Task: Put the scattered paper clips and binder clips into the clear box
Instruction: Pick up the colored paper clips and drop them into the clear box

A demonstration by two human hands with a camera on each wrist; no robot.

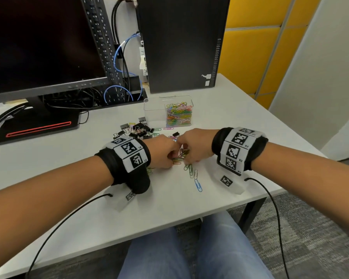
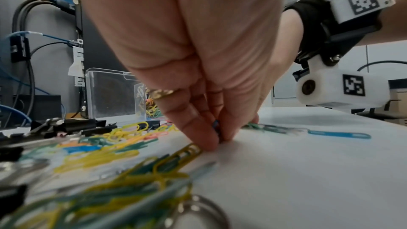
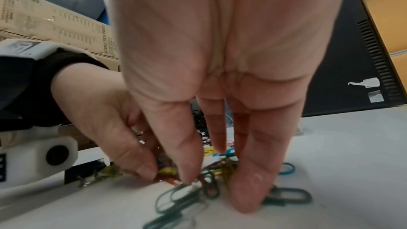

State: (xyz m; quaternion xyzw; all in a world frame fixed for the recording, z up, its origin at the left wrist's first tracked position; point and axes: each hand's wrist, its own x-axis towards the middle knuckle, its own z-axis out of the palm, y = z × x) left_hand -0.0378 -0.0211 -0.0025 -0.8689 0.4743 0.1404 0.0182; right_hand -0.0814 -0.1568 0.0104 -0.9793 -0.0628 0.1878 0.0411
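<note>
Head view: left hand (image 1: 163, 151) and right hand (image 1: 193, 144), each grip pinching loose paper clips (image 1: 190, 170) on the counter (image 1: 220, 101); the clear box (image 1: 169, 110), partly filled, stands beyond.

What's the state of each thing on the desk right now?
Clear box: open, right part holds coloured paper clips, left part looks bare.
Loose paper clips: scattered on the table, not yet boxed.
Binder clips: piled on the table beside the box.
Left hand: fingertips down, pinching clips.
Right hand: fingertips down on clips, gathering.
Monitor: screen dark.
</note>
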